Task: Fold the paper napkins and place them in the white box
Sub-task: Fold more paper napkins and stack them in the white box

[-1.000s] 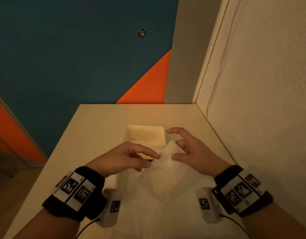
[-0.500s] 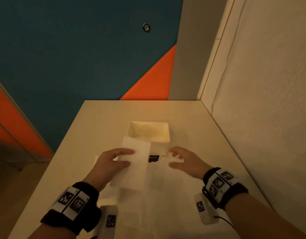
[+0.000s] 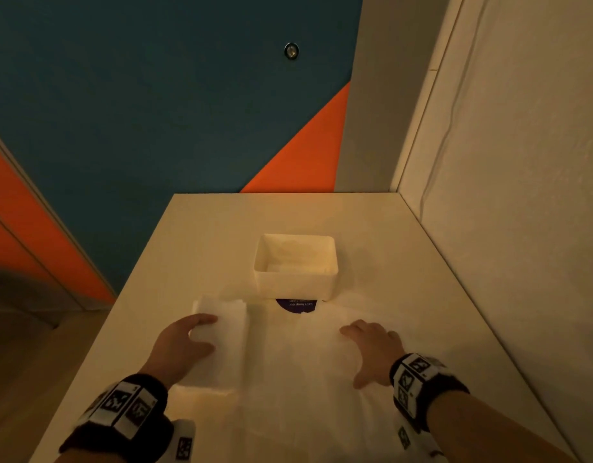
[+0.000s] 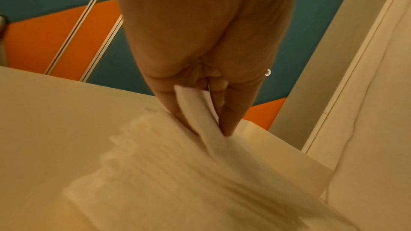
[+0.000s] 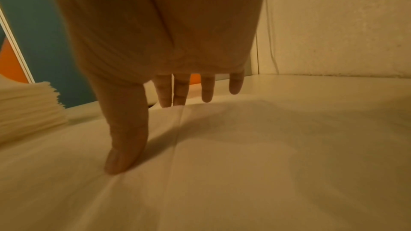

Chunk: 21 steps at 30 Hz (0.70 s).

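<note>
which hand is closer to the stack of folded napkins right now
Left. The left hand lies on the stack of folded napkins, pinching the top one between its fingers. The right hand rests open on the unfolded napkin, apart from the stack.

L grip [image 3: 184, 342] pinching; R grip [image 3: 372, 345] flat.

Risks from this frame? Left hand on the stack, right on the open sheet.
1. The left hand pinches a fold of napkin at the stack; it may lift more than one sheet.
2. The right hand rests flat on the unfolded napkin, with only the thumb clearly pressing, so the sheet might slide or crease.
3. The white box sits close beyond the sheet; a nudge could shift it.
</note>
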Available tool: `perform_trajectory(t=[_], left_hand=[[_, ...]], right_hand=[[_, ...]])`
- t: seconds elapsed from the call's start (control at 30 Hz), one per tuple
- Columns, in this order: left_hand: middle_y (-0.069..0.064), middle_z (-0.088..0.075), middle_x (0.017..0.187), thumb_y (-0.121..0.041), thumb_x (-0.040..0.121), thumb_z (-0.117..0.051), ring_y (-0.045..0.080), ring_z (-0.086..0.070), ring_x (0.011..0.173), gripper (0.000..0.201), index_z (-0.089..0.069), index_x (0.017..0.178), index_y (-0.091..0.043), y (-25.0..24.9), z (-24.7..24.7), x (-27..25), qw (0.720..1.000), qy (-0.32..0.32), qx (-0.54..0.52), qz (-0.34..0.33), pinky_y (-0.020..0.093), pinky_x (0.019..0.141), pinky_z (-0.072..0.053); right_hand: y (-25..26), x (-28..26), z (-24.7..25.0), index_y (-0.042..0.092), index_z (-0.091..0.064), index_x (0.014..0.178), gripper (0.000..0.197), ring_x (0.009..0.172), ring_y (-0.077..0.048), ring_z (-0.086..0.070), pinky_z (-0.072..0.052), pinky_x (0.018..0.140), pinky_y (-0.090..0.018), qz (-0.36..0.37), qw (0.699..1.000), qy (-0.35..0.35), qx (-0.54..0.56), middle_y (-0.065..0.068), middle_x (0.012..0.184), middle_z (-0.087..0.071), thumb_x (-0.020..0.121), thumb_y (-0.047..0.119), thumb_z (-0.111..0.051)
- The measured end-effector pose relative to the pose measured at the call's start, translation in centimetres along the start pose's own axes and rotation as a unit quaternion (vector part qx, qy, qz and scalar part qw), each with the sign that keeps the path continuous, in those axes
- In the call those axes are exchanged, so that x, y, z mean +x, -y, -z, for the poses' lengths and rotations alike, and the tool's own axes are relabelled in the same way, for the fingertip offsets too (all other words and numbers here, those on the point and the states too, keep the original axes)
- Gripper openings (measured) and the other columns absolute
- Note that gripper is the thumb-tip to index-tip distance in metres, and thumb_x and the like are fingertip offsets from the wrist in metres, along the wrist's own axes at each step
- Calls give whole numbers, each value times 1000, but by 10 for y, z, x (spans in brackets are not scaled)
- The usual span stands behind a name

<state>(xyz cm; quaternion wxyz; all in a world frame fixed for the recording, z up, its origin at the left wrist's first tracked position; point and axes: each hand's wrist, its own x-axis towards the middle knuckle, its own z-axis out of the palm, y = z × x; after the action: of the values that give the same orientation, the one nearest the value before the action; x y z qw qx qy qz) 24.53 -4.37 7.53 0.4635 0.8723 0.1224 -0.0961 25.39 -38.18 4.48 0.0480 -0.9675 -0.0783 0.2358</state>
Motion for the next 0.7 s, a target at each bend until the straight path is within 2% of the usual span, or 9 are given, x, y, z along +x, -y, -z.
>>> perform_trajectory(t=[0.17, 0.3, 0.37, 0.47, 0.6, 0.7], left_hand=[[11, -55, 127, 3, 77, -68, 25, -50, 101, 46, -63, 116, -22, 1, 1, 4, 999, -13, 47, -7, 37, 91, -44], [9, -50, 132, -1, 78, -68, 23, -48, 106, 48, -60, 121, -21, 0, 0, 6, 995, -12, 96, -6, 36, 96, -41], [6, -43, 138, -10, 79, -70, 26, -46, 115, 47, -59, 123, -23, 1, -2, 8, 988, -15, 156, -11, 36, 100, -37], [0, -28, 147, -30, 80, -69, 29, -34, 128, 45, -57, 123, -34, 2, -3, 9, 965, -25, 263, -13, 40, 109, -28], [-2, -12, 152, -38, 82, -65, 33, -19, 134, 51, -49, 130, -38, -3, -6, 4, 957, -44, 284, 21, 49, 109, -28], [-2, -10, 153, -41, 83, -64, 32, -15, 136, 56, -43, 135, -37, -14, -10, 0, 952, -72, 296, -4, 52, 108, -28]], right_hand=[[-1, 2, 2, 31, -30, 142, 93, 132, -20, -30, -28, 107, -44, 5, 1000, 5, 2, 8, 142, -31, 66, 41, -82], [0, 2, 4, 32, -38, 134, 82, 127, -19, -34, -29, 104, -42, 10, 1000, 1, -2, 8, 135, -38, 65, 40, -82], [1, 1, 6, 31, -42, 129, 72, 124, -19, -36, -29, 103, -41, 13, 1000, -8, -3, 7, 130, -40, 68, 40, -79], [1, -1, 12, 29, -51, 125, 51, 121, -19, -37, -27, 100, -40, 18, 1000, -24, -2, 8, 121, -42, 79, 43, -68], [-1, -9, 27, 32, -55, 106, 21, 114, -14, -46, -23, 103, -39, 32, 996, -65, 47, 13, 108, -51, 88, 41, -57], [-2, -16, 44, 28, -52, 94, 11, 96, -13, -57, -32, 102, -38, 40, 983, -115, 138, 11, 94, -61, 89, 36, -57]])
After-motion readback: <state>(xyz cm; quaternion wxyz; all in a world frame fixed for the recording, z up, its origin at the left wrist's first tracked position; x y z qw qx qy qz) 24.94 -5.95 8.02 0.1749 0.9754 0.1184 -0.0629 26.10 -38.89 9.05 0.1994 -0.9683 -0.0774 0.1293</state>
